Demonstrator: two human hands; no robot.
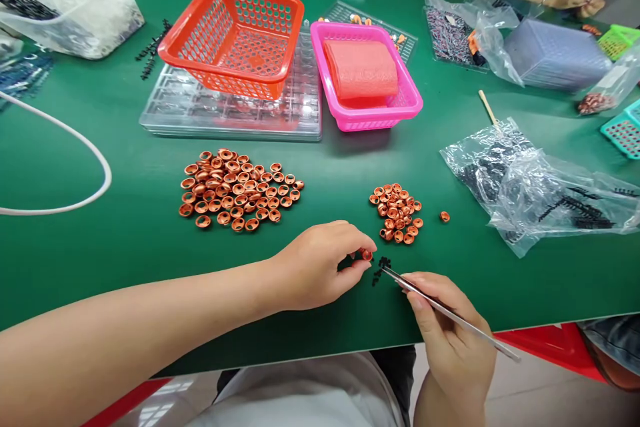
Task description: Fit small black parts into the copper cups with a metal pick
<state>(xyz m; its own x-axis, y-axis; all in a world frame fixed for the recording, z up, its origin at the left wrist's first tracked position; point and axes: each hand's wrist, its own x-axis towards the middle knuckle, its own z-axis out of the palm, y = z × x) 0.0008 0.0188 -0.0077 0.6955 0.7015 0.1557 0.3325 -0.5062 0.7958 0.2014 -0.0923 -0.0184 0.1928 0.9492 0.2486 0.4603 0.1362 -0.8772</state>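
From afar, I take the pink basket point(370, 121) as landmark. On its near side, the left hand point(317, 263) pinches with thumb and forefinger; near and rightward of it, the right hand point(457, 343) has its fingers pressed around tweezers point(467, 323), probably stiff. The copper cup point(367, 255), between the left fingertips, looks light, hard, slippery: I'd grip its rim. Black bits point(384, 261), before the basket, look easily scattered.

one head-worn view, close in, facing forward and down at left hand point(317, 265), right hand point(453, 327), green worktable point(337, 180).
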